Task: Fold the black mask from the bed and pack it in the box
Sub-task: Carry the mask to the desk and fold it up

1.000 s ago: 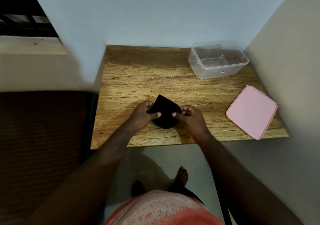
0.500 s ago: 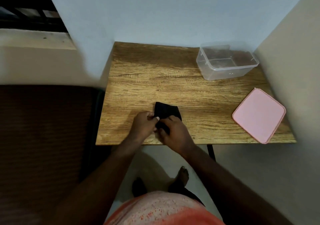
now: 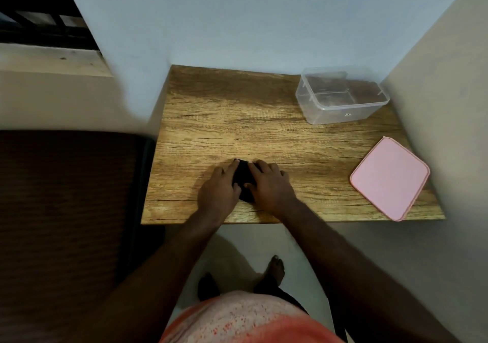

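The left hand [image 3: 219,192] and right hand [image 3: 268,184] lie flat, fingers spread, pressing the black mask [image 3: 244,181] down on the wooden table [image 3: 237,120]; neither grips it. The mask shows only as a small dark bundle between and under them. This looks like the fold being flattened. Next it must be pinched up and carried far forward and right to the clear box [image 3: 340,97], open, with its pink lid [image 3: 388,177] nearer, to the right.

Black mask [image 3: 243,177]; pink lid [image 3: 389,179]; wood-grain brown table [image 3: 237,120]
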`<action>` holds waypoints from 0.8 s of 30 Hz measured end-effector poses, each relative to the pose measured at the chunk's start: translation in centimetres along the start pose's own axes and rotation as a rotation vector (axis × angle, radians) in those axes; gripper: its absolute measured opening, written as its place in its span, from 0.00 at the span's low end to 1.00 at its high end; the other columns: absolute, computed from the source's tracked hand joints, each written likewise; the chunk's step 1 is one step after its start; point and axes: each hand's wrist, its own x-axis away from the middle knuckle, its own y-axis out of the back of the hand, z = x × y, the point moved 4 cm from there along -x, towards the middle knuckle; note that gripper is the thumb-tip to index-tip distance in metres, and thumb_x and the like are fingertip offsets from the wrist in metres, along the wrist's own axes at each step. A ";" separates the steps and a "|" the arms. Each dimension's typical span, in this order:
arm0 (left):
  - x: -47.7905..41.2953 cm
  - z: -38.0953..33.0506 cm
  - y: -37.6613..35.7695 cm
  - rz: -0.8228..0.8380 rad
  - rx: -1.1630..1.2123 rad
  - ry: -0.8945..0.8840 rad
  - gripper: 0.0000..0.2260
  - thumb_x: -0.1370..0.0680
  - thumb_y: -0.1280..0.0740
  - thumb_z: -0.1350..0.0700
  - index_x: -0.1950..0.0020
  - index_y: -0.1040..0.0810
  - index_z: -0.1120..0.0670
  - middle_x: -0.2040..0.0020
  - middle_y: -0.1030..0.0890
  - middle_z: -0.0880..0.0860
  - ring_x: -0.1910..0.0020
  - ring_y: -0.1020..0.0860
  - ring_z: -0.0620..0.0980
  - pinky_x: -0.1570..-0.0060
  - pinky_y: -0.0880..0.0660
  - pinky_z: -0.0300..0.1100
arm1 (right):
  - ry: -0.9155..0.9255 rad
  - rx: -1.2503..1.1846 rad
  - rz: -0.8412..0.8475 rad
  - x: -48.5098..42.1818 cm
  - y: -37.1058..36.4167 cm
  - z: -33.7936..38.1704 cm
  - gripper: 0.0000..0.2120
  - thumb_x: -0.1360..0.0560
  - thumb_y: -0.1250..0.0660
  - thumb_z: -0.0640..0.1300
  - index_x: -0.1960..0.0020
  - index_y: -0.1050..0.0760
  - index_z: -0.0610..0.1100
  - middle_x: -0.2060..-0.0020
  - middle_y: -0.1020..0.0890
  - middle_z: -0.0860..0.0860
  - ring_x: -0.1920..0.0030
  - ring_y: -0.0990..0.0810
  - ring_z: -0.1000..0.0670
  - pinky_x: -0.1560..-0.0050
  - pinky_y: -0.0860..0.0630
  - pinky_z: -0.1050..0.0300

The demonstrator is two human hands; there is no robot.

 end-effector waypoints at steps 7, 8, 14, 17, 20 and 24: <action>-0.5 1.1 -0.6 0.039 -0.322 -0.180 0.27 0.20 0.47 0.47 0.23 0.43 0.56 0.23 0.39 0.55 0.25 0.42 0.54 0.30 0.45 0.53 | -0.005 -0.156 -0.004 1.9 -2.4 -0.9 0.32 0.17 0.55 0.57 0.20 0.57 0.41 0.20 0.52 0.44 0.21 0.56 0.46 0.23 0.58 0.45; -0.5 1.2 -0.6 0.032 -0.308 -0.181 0.27 0.20 0.46 0.48 0.23 0.42 0.57 0.23 0.38 0.54 0.25 0.42 0.53 0.29 0.45 0.53 | -0.012 -0.174 -0.016 1.9 -2.4 -1.0 0.33 0.17 0.55 0.58 0.20 0.56 0.40 0.20 0.52 0.44 0.21 0.56 0.46 0.23 0.58 0.46; -0.7 0.2 -0.8 0.032 -0.172 -0.263 0.24 0.17 0.48 0.47 0.22 0.44 0.52 0.21 0.42 0.54 0.23 0.43 0.53 0.27 0.45 0.56 | -0.035 -0.237 -0.066 2.1 -2.5 -0.8 0.32 0.17 0.54 0.56 0.20 0.55 0.39 0.20 0.52 0.43 0.21 0.56 0.46 0.23 0.59 0.50; -1.1 0.6 -1.7 0.086 -0.277 -0.310 0.24 0.17 0.51 0.46 0.21 0.46 0.52 0.20 0.47 0.54 0.22 0.48 0.53 0.25 0.50 0.54 | -0.048 -0.243 -0.072 1.9 -2.7 -0.4 0.31 0.17 0.55 0.55 0.20 0.55 0.39 0.20 0.52 0.43 0.20 0.56 0.46 0.23 0.60 0.49; -1.1 1.6 -1.9 0.068 -0.324 -0.301 0.26 0.17 0.53 0.45 0.21 0.50 0.53 0.20 0.48 0.54 0.21 0.51 0.52 0.24 0.53 0.53 | -0.058 -0.229 -0.070 2.4 -3.0 -0.6 0.34 0.18 0.58 0.60 0.20 0.56 0.41 0.20 0.53 0.45 0.20 0.56 0.47 0.23 0.62 0.46; -0.9 2.3 -2.0 0.029 -0.311 -0.301 0.27 0.17 0.53 0.46 0.21 0.51 0.56 0.20 0.46 0.54 0.21 0.51 0.50 0.24 0.55 0.52 | -0.131 -0.167 -0.071 3.7 -3.4 -1.8 0.39 0.22 0.62 0.68 0.20 0.61 0.43 0.20 0.55 0.46 0.21 0.58 0.47 0.26 0.66 0.41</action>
